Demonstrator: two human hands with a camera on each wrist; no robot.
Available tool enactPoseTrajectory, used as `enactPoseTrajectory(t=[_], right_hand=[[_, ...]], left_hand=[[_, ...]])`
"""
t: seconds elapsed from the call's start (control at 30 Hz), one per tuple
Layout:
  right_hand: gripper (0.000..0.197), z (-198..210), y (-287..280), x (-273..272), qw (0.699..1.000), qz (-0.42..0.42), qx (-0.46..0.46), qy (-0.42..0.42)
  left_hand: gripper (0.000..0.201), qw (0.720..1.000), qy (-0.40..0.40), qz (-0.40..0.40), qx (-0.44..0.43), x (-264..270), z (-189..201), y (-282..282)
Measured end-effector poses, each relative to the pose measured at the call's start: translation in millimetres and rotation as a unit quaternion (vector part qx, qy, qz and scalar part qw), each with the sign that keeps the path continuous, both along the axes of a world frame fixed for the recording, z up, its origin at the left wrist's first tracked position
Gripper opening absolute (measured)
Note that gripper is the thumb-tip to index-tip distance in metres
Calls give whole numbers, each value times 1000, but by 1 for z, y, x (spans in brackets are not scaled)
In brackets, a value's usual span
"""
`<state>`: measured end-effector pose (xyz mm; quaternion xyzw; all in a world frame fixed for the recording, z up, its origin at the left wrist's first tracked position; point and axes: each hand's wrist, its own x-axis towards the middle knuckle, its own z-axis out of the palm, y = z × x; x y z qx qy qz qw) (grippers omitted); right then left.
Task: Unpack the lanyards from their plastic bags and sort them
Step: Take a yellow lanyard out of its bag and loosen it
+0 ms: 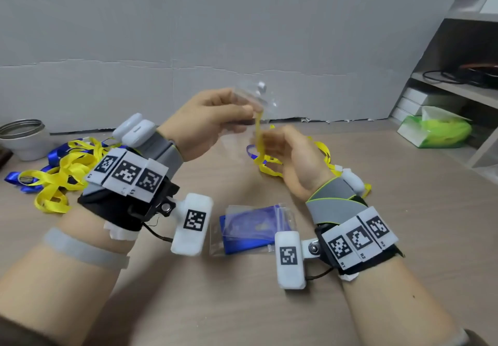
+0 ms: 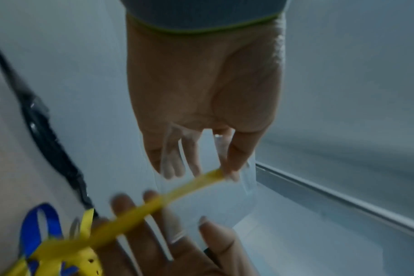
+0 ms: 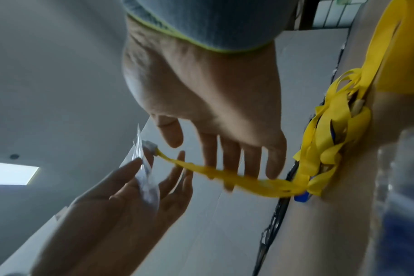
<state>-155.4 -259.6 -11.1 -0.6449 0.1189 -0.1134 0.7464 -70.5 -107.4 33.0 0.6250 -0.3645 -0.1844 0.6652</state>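
My left hand is raised over the table. It pinches a clear plastic bag between thumb and fingers. A white clip shows at the bag's top. A yellow lanyard runs out of the bag and down to my right hand just below. In the right wrist view the lanyard crosses the straight, spread fingers of my right hand; both are blurred. In the left wrist view my thumb presses the strap's end against the plastic.
A tangle of yellow and blue lanyards lies at the left, and another heap behind my right hand. Bagged blue lanyards lie between my wrists. A metal cup stands far left. A green packet and shelves are at the right.
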Motion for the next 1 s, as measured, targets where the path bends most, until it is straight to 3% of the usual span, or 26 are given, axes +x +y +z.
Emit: enactPoseTrajectory(t=[0.1, 0.27, 0.37, 0.47, 0.6, 0.7, 0.8, 0.9, 1.0], right_hand=[[41, 0, 12, 0, 990, 110, -82, 43], [17, -7, 13, -9, 950, 235, -201, 49], [16, -6, 11, -11, 943, 276, -187, 21], [14, -3, 11, -12, 951, 291, -107, 3], [22, -4, 11, -8, 963, 257, -74, 1], [60, -8, 16, 5, 976, 171, -136, 15], [88, -8, 32, 16, 965, 183, -184, 18], [84, -10, 50, 22, 954, 202, -221, 24], [47, -9, 59, 22, 942, 229, -242, 31]], left_hand=[[13, 994, 48, 35, -87, 8, 0, 2], [17, 946, 140, 189, -222, 31, -7, 10], [23, 916, 155, 264, -259, 45, -12, 19], [30, 899, 164, 286, -287, 49, -10, 24], [28, 904, 165, 241, -313, 40, 0, 23], [22, 915, 158, 182, -325, 27, 12, 18], [18, 917, 164, 135, -339, 14, 24, 10], [18, 912, 181, 105, -353, 9, 30, 5], [18, 908, 187, 89, -364, 9, 32, 8]])
